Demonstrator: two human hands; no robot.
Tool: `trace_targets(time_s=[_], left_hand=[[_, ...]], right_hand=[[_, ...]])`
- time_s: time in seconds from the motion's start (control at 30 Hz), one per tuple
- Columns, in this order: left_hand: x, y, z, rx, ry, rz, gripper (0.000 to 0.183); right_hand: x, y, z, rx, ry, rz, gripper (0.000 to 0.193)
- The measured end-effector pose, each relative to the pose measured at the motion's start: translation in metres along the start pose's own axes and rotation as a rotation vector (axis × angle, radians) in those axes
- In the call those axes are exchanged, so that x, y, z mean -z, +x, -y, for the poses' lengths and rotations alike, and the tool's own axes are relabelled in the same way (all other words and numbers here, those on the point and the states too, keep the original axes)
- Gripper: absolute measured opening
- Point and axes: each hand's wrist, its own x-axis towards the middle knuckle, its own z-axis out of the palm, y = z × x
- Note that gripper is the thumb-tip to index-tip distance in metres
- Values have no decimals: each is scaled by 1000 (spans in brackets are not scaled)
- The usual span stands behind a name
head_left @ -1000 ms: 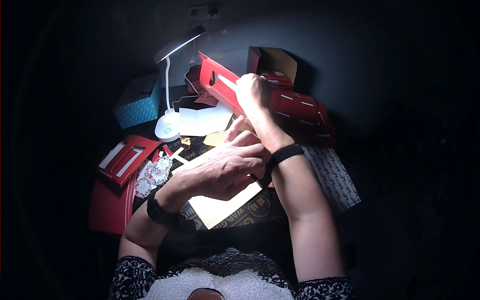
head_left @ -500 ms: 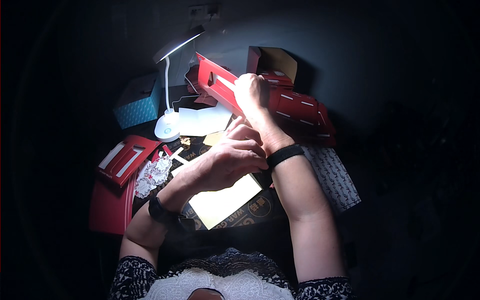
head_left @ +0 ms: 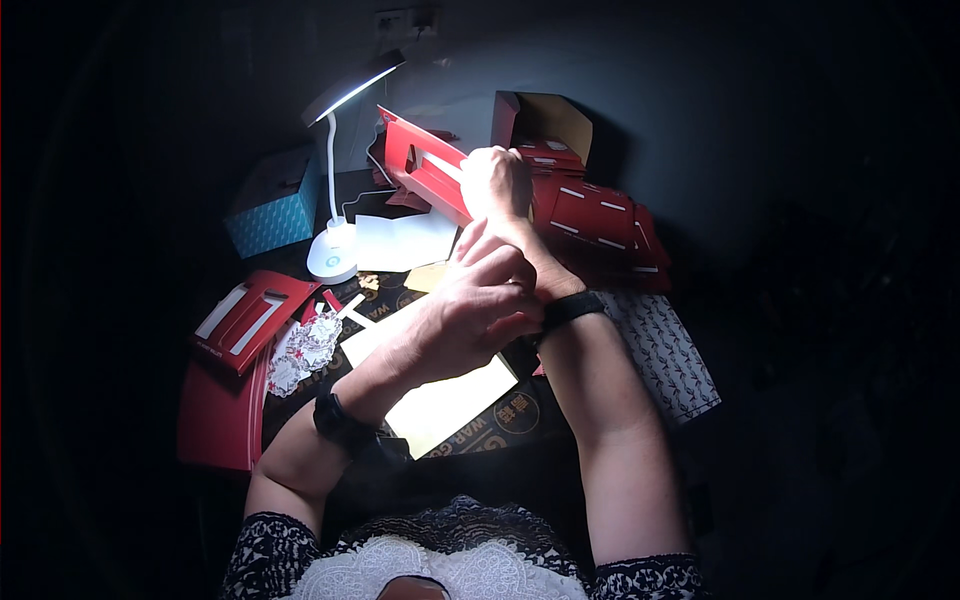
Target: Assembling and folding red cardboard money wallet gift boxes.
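Observation:
My right hand (head_left: pixel 497 183) is closed on a red cardboard piece (head_left: pixel 428 170), which slants up to the left with a cut-out slot and a white strip on it. Curled fingers of my left hand (head_left: pixel 465 300) hover by my right forearm, next to the black wristband (head_left: pixel 572 309); whatever they hold, if anything, is hidden. Beneath that hand lies a bright pale yellow sheet (head_left: pixel 450 405) on the dark printed table surface (head_left: pixel 512 418). At the left, a red folded card (head_left: pixel 250 318) with white strips rests on a larger red piece (head_left: pixel 222 410).
A lit white desk lamp (head_left: pixel 333 250) stands at the back left beside a blue patterned box (head_left: pixel 275 205). White paper (head_left: pixel 410 240) lies near it. Further right are an open box (head_left: pixel 570 125), stacked red cards (head_left: pixel 600 225) and a patterned sheet (head_left: pixel 660 355). Crumpled paper scraps (head_left: pixel 303 350) lie at left.
The red cardboard piece and my right hand have shifted slightly left. My left hand has moved up a little, its fingers still curled.

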Motion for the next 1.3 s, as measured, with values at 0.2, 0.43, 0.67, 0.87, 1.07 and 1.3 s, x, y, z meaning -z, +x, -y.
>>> trace_targets(time_s=[0.2,0.43,0.67,0.87,1.07,1.3], left_hand=[[-13,-5,-7,-69,166,-10,26],[-13,-46,6,23,176,-266,36],[-62,-61,-12,809,-1541,-320,49],[-68,-51,-12,921,-1441,-325,36],[-53,-43,-20,1057,-1414,-307,31],[-44,-36,-28,1188,-1354,-283,31]], right_hand=[[-44,13,-28,-52,-182,7,21],[-18,12,-38,-55,-205,10,21],[-20,-2,-62,-254,212,-98,24],[-28,-8,-72,-457,555,-156,27],[-16,-15,-53,-494,539,-159,29],[-12,-14,-45,-356,496,-167,29]])
